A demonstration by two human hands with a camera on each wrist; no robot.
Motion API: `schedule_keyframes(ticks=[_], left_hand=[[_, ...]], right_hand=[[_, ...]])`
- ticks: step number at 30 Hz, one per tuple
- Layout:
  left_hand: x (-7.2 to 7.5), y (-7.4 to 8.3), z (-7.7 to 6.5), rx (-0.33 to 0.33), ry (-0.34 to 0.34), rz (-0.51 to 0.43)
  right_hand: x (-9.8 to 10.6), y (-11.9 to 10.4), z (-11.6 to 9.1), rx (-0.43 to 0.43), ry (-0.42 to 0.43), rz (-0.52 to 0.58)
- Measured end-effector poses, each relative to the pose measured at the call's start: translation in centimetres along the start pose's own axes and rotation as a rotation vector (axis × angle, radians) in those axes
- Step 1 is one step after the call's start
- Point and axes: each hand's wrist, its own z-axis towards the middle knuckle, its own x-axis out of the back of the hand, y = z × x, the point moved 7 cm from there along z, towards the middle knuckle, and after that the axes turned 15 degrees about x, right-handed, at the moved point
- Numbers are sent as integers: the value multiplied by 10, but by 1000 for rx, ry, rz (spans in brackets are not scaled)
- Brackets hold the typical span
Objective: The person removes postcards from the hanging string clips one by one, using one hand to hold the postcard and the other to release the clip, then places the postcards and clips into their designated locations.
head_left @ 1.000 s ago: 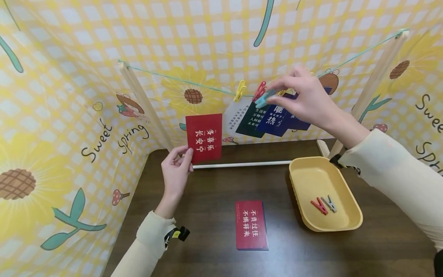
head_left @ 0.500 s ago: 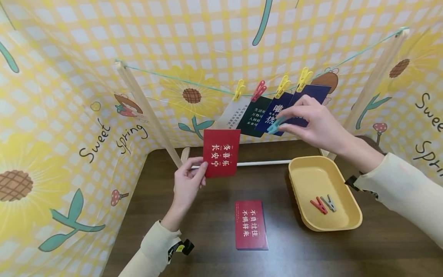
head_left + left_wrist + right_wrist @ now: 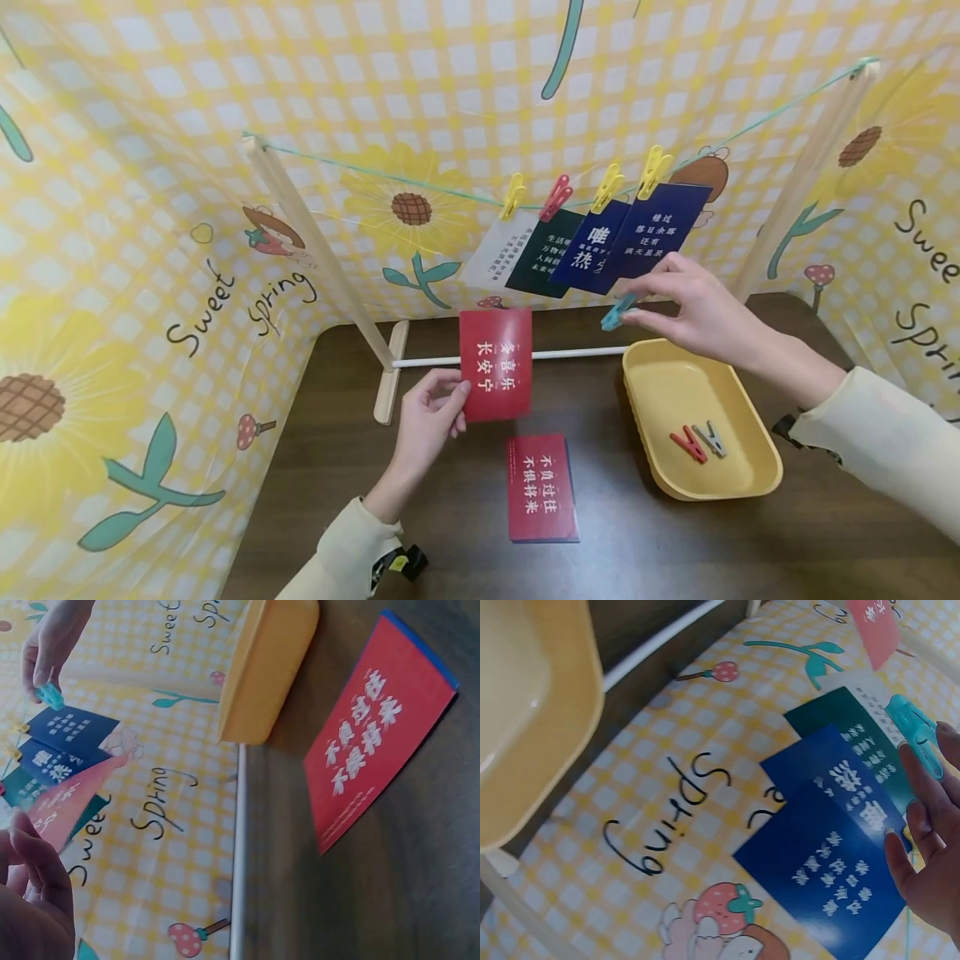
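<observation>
My left hand (image 3: 431, 417) pinches a red card (image 3: 497, 364) with white characters by its left edge, in front of the rack. Between thumb and fingers my right hand (image 3: 697, 304) holds a light-blue clothespin (image 3: 618, 312), below the hanging cards and near the basket. On the green string (image 3: 420, 180) hang a white card (image 3: 495, 250), a dark green card (image 3: 547, 258) and two blue cards (image 3: 660, 229), fixed by yellow clothespins (image 3: 651, 172) and a red clothespin (image 3: 557, 197). In the left wrist view the held red card (image 3: 67, 806) overlaps the hanging ones.
A stack of cards (image 3: 542, 487), red on top, lies on the dark table (image 3: 435, 533). To its right stands a yellow basket (image 3: 757, 492) with a red clothespin (image 3: 688, 444) and a grey clothespin (image 3: 709, 439). Wooden posts (image 3: 311, 242) carry the string; a white rod (image 3: 577, 353) runs low between them.
My left hand has brought the red card rightward and down, towards the stack. My right hand, still pinching the light-blue clothespin, has moved down and right, away from the string, uncovering the blue cards.
</observation>
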Motion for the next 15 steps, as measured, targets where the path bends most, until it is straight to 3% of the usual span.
schedule_keyframes(ticks=[7, 15], left_hand=[[-12, -18, -6, 53, -73, 8], [-24, -48, -10, 178, -128, 42]], right_hand=[[-13, 5, -19, -54, -47, -4], [-35, 12, -43, -151, -161, 21]])
